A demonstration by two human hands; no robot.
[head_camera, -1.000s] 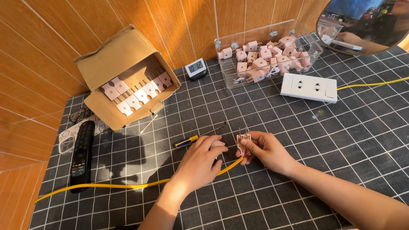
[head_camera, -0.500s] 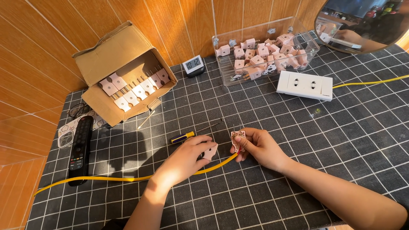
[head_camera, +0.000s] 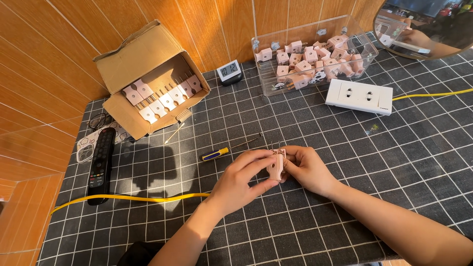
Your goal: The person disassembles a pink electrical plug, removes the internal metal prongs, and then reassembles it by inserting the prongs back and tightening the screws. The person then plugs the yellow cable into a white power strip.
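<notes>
Both hands meet over the black grid mat, pinching a small pink plug [head_camera: 276, 166] with metal prongs pointing up. My left hand [head_camera: 241, 182] grips it from the left, my right hand [head_camera: 306, 169] from the right. A yellow cable [head_camera: 143, 198] runs from under my left hand toward the left edge. A screwdriver [head_camera: 222, 151] with a yellow and blue handle lies just beyond my hands.
An open cardboard box [head_camera: 150, 81] with pink plugs stands at the back left. A clear bin [head_camera: 315, 54] holds several more. A white power strip [head_camera: 359, 96], a small digital clock [head_camera: 229, 72], a black remote [head_camera: 101, 165] and a round mirror [head_camera: 423, 24] lie around.
My hands have stayed together on the plug, turning it slightly; the view has shifted a little.
</notes>
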